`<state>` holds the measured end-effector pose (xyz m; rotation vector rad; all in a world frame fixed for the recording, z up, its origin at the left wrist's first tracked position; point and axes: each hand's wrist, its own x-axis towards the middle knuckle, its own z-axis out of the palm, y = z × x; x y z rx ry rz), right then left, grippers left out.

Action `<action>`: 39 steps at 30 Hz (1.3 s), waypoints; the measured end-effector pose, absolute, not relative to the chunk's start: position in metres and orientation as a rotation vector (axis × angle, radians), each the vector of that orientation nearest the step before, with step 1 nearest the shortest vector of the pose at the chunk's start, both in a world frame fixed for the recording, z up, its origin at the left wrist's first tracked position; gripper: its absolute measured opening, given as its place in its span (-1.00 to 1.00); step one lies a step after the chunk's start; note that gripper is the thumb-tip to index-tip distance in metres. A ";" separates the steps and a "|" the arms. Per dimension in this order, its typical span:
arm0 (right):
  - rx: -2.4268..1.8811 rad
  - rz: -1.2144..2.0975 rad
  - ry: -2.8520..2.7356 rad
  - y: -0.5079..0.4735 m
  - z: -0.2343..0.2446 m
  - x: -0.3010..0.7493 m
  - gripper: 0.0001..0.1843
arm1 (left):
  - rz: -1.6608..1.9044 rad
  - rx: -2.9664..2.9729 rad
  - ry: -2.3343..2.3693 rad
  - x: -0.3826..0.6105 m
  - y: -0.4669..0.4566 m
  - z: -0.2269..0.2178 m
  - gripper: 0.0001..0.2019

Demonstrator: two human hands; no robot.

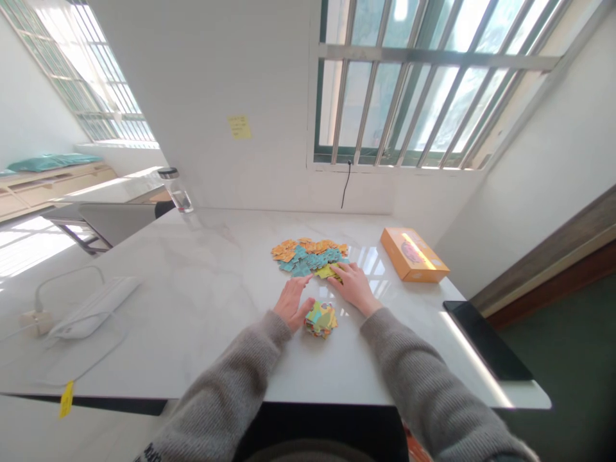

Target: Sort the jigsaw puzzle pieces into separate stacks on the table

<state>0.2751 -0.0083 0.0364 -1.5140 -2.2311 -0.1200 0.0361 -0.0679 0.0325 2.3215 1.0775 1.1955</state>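
Jigsaw puzzle pieces lie in color groups on the white table: orange pieces (320, 246) at the back, teal pieces (312, 258) in front of them, and yellow-green pieces (327, 271) nearest to me. My right hand (353, 284) rests over the yellow-green pieces, fingers stretched out and touching them. My left hand (292, 301) is just left of a small heap of mixed-color puzzle pieces (321, 319), its thumb by the heap's edge. Its fingers are apart and reach toward the teal group, holding nothing that I can see.
An orange box (414, 255) stands at the right, with a dark tablet-like slab (486, 340) near the right edge. A clear bottle (177, 190) is at the back left corner. A white power strip (96, 308) with cables lies on the left of the table (192, 308).
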 end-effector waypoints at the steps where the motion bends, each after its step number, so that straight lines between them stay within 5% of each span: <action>1: -1.481 -0.107 -2.221 -0.010 0.038 0.277 -0.60 | 1.200 2.320 1.089 0.036 -0.067 0.032 -0.48; 13: -1.111 0.260 -2.053 -0.028 0.051 0.257 -0.74 | 0.989 2.041 1.276 0.029 -0.032 0.027 -0.49; 21: -1.129 0.614 -2.008 -0.020 0.049 0.229 -0.57 | 0.837 2.180 1.499 0.036 -0.030 0.030 -0.68; 28: -1.105 0.679 -1.989 -0.020 0.047 0.227 -0.72 | 0.599 2.270 1.520 0.037 -0.021 0.036 -0.67; 33: -1.130 0.733 -1.952 -0.020 0.045 0.225 -0.77 | 0.778 2.204 1.466 0.035 -0.015 0.028 -0.70; 39: -1.072 0.792 -1.772 -0.024 0.053 0.237 -0.56 | 1.178 1.677 1.175 0.027 -0.007 0.040 -0.66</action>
